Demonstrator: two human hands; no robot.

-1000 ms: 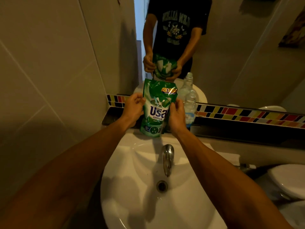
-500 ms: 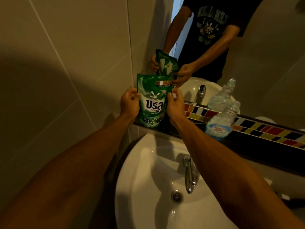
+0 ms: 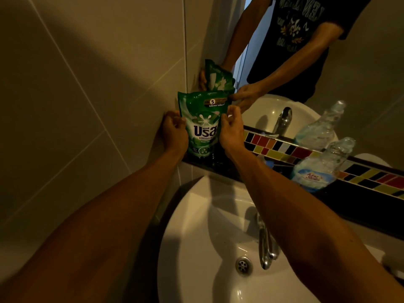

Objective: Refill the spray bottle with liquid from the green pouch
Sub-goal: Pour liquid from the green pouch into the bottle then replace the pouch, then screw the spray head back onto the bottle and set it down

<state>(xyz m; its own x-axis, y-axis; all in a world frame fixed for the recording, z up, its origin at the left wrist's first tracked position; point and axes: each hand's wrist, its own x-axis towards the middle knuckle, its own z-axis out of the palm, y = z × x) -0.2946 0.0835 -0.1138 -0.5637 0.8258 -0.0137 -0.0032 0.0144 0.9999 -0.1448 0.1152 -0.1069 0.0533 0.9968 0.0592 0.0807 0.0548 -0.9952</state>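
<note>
The green pouch (image 3: 202, 125) stands upright at the left end of the dark ledge (image 3: 349, 200), close to the wall corner, its white label facing me. My left hand (image 3: 175, 133) grips its left edge and my right hand (image 3: 231, 132) grips its right edge, fingers curled around the sides. The clear spray bottle (image 3: 321, 167), with no sprayer on its neck and a blue label, stands on the ledge well to the right of the pouch. Neither hand touches the bottle.
A white sink (image 3: 196, 237) with a chrome tap (image 3: 265, 243) and drain (image 3: 243, 265) lies below my arms. A mirror (image 3: 371, 88) above a coloured tile strip (image 3: 279, 149) reflects a person, the pouch and the bottle. A tiled wall (image 3: 87, 106) closes the left side.
Both hands have carried the pouch leftward, away from the bottle, to the corner end of the ledge. My view has swung left and closer. The bottle has stayed put.
</note>
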